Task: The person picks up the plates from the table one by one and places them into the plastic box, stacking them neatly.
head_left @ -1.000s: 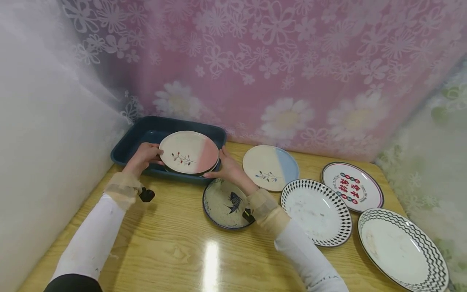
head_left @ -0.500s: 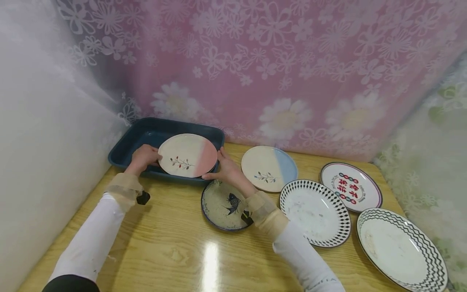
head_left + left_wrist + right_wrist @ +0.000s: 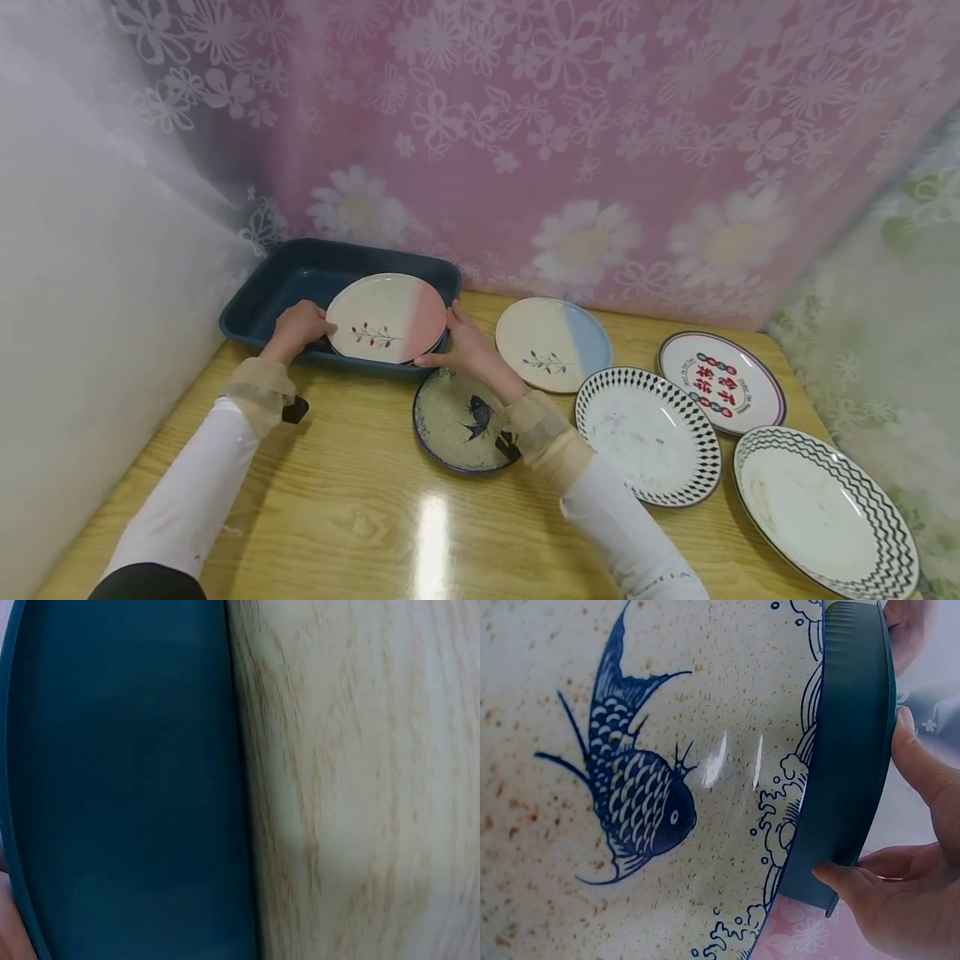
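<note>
An oval cream plate with a pink end and a red-berry sprig sits in the right part of a dark blue basin. My left hand grips its left edge. At its right edge is my right hand, fingers along the rim side and thumb near the front. The right wrist view puts that thumb against the basin's outer wall. The plate's underside is hidden. Only a sliver of hand shows in the left wrist view, beside the basin.
Just before the basin lies a speckled plate with a blue fish. To the right are a cream-and-blue plate, a diamond-rimmed plate, a plate with red lettering and a wavy-rimmed oval dish. A pink curtain hangs behind.
The pink-ended plate has come down a little into the basin between both hands. My left hand has sunk slightly with it. The other plates stay put.
</note>
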Demonstrator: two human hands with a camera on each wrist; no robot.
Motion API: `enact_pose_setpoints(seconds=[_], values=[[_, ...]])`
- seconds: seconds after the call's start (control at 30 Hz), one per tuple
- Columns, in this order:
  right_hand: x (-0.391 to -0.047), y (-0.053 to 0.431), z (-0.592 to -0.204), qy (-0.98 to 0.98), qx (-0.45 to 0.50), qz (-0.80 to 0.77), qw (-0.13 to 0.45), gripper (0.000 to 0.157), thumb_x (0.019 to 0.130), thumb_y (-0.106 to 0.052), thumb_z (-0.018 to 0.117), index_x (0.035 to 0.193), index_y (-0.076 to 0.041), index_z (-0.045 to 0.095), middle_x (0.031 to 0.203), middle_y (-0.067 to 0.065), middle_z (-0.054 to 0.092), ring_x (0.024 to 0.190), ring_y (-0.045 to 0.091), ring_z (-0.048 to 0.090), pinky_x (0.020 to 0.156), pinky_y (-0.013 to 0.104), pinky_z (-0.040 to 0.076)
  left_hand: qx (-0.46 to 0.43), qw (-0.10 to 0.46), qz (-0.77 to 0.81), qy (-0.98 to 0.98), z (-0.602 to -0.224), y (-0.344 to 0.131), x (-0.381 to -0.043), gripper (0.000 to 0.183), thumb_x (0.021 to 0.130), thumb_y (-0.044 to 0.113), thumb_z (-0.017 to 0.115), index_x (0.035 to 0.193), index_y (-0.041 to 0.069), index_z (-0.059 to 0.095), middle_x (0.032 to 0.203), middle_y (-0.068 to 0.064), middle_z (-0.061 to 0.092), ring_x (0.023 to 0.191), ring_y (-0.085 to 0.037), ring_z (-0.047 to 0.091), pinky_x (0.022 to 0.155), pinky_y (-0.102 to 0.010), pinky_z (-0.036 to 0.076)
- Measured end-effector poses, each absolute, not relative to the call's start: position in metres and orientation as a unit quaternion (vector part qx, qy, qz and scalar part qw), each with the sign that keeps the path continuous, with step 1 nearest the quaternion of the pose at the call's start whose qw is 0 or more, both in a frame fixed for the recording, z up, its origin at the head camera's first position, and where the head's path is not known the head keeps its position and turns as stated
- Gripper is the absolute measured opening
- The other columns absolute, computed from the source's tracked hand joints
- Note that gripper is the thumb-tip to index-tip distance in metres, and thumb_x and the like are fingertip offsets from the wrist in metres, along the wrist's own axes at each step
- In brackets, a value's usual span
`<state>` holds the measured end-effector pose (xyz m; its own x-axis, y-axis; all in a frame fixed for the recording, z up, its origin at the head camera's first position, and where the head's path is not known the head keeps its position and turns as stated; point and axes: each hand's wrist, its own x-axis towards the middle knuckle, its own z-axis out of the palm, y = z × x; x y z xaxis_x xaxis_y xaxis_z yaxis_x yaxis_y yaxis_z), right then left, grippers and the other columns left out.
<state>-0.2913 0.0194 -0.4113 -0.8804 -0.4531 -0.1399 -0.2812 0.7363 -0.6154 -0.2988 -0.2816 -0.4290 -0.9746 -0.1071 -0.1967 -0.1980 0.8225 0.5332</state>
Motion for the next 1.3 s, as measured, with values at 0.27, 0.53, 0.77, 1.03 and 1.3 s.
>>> enact_pose_setpoints(seconds=[0.27,0.53,0.77,1.03,1.3], values=[[-0.292,0.019,-0.409,0.926,-0.195,-0.286,0.148,0.108,0.086,-0.044,0.08,0.163,-0.009,0.012,0.17,0.01,0.001,0.153,0.03,0.022,0.115,0.047,0.039,-0.06,0.067,0.21,0.974,-0.42,-0.272,-0.29,0.028,0.097,0.004,0.05,0.113,-0.012,0.066,0.093,-0.026,0.069,0.076,-0.036,0.064,0.068,-0.047,0.052],[-0.291,0.021,-0.412,0.929,-0.204,-0.276,0.141,0.108,0.086,-0.047,0.079,0.162,-0.008,0.014,0.17,0.01,0.002,0.153,0.03,0.022,0.115,0.048,0.037,0.029,-0.076,0.232,0.969,-0.414,-0.25,-0.26,0.041,0.105,0.012,0.052,0.142,-0.005,0.052,0.12,-0.027,0.065,0.103,-0.043,0.065,0.081,-0.058,0.054],[-0.291,0.026,-0.408,0.924,-0.224,-0.277,0.138,0.102,0.089,-0.046,0.078,0.162,-0.006,0.019,0.17,0.013,0.007,0.152,0.032,0.024,0.115,0.05,0.037,0.187,-0.01,0.346,0.919,-0.416,-0.235,-0.238,0.025,0.101,0.026,0.065,0.121,0.017,0.075,0.12,-0.005,0.072,0.103,-0.025,0.069,0.085,-0.046,0.057],[-0.309,0.088,-0.383,0.922,-0.208,-0.313,0.093,0.064,0.099,-0.03,0.068,0.154,-0.008,0.043,0.157,0.017,0.042,0.142,0.04,0.041,0.114,0.055,0.036,0.201,-0.017,0.348,0.916,-0.427,-0.231,-0.228,0.015,0.095,0.019,0.072,0.107,0.022,0.08,0.106,0.004,0.076,0.101,-0.019,0.069,0.087,-0.04,0.055],[-0.351,0.188,-0.384,0.942,-0.148,-0.295,0.058,0.049,0.104,-0.022,0.056,0.146,0.004,0.049,0.145,0.028,0.052,0.133,0.046,0.05,0.109,0.057,0.041,0.171,-0.063,0.334,0.925,-0.428,-0.23,-0.211,0.014,0.094,0.017,0.072,0.105,0.017,0.08,0.105,-0.002,0.077,0.102,-0.028,0.069,0.09,-0.049,0.053]])
